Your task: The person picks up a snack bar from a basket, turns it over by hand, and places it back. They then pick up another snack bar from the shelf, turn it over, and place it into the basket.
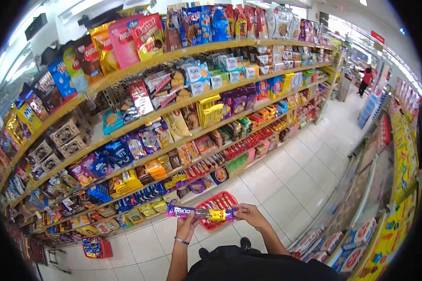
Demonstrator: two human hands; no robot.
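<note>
A long purple snack pack (200,213) with "Nexto" lettering and a yellow label is stretched level between my hands. My left hand (186,225) grips it near its left part, thumb across the front. At its right end, my right hand (249,216) pinches the wrapper. Directly below, partly covered by the pack and my hands, a red basket (233,197) stands on the floor with several red packs inside. A bracelet circles my left wrist.
Shelves of biscuits and sweets (173,126) run along the left. Another red basket (107,248) with blue packs stands on the tiled floor (286,182). Boxed goods (358,234) line the right side. Down the aisle walks or stands a person in red (366,80).
</note>
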